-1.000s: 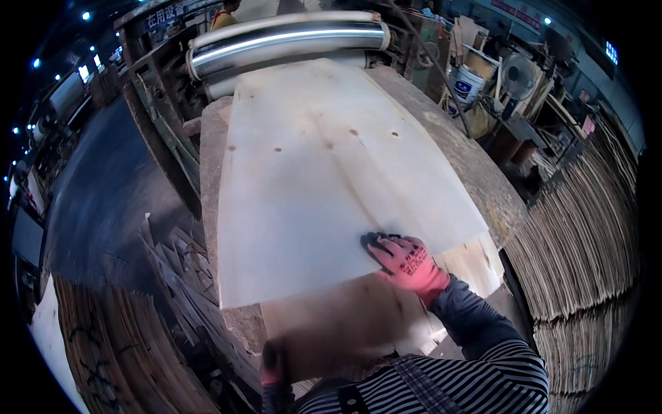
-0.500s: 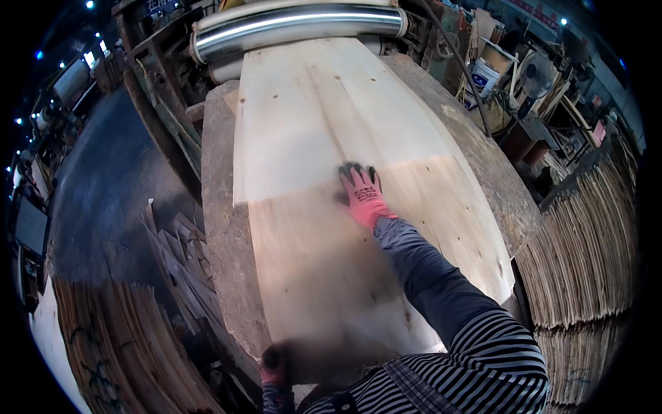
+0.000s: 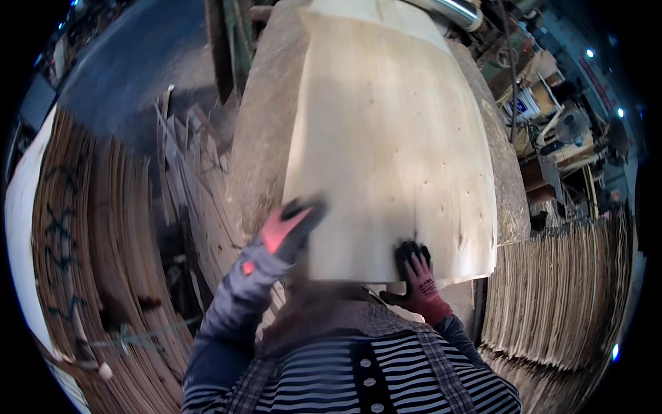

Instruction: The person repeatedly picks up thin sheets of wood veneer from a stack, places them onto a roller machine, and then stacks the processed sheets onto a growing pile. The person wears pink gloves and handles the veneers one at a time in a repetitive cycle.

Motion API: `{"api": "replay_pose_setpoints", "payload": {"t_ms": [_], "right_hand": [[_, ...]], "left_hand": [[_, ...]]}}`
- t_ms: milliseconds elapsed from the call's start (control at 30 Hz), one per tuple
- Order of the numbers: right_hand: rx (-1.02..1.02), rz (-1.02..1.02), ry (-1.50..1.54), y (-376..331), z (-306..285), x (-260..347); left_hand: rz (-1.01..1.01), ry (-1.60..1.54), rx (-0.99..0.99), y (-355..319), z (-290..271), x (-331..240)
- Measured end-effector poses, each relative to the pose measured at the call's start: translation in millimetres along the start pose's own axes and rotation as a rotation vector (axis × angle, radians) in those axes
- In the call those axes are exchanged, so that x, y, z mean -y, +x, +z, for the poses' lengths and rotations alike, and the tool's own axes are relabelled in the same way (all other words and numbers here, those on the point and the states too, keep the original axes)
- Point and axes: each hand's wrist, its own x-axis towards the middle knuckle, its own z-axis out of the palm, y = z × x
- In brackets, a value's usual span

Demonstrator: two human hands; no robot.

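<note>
A pale wood veneer sheet (image 3: 386,152) lies lengthwise before me, its near edge close to my body. My right hand (image 3: 417,279), in a pink and black work glove, rests at that near edge. Its fingers stretch flat onto the wood, and its thumb is spread to the left, just off the edge. My left hand (image 3: 293,224), gloved alike, is at the sheet's left edge near the close corner. Motion blurs it, but its fingers look stretched out over the wood, holding nothing. Whether it touches the sheet I cannot tell.
Under the sheet is a rough brown table (image 3: 265,131). A shiny metal roller (image 3: 455,10) shows at the far end. Veneer stacks stand at left (image 3: 103,255) and right (image 3: 558,297). Scrap strips (image 3: 196,172) lean beside the table; a white bucket (image 3: 524,103) stands far right.
My right hand has drawn back from mid-sheet to the near edge. My left hand has moved up along the left edge. The veneer seam now appears farther off, and my view has tilted down.
</note>
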Motion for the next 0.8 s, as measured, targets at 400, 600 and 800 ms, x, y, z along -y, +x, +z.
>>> {"api": "replay_pose_setpoints", "payload": {"t_ms": [400,600,800], "right_hand": [[-0.536,0.058,-0.170,-68.5,-67.7,11.7],[-0.351,0.086,-0.132,24.4,-98.6,13.2],[-0.222,0.044,-0.189,125.0,-99.8,-21.2]], "left_hand": [[-0.205,-1.147,0.167,-50.4,15.4,39.5],[-0.089,0.102,-0.101,-25.7,55.2,141.5],[0.004,0.683,-0.277,-6.5,75.0,113.0]]}}
